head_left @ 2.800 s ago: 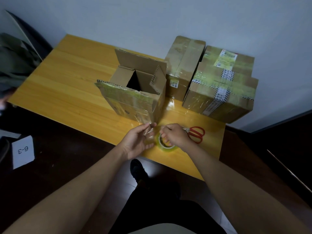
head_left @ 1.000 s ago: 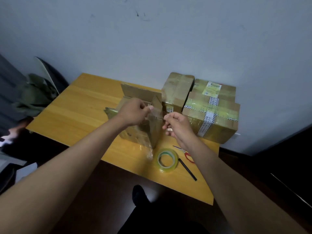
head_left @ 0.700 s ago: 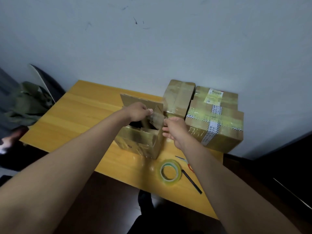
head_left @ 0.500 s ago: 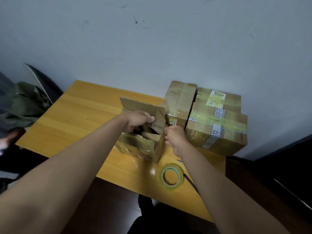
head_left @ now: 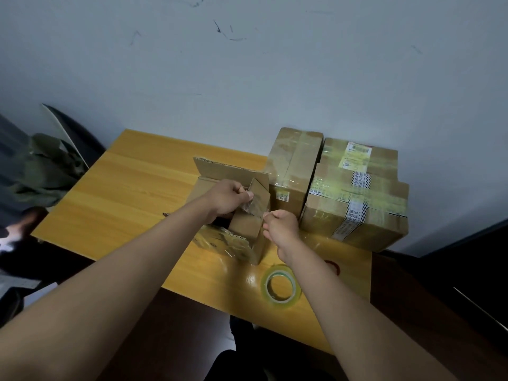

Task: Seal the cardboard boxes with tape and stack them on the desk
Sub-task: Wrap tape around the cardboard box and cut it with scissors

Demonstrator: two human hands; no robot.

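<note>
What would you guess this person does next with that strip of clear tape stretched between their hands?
Probably fold the flaps shut and press the tape strip down across them. The left hand and right hand pinch its ends just over the open box, whose far flap stands up, while the two boxes by the wall look already taped.

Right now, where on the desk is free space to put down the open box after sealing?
The desk is bare left of the open box, up to its far-left corner. The right side is crowded: two sealed boxes by the wall, the tape roll and red scissors near the front edge.
</note>
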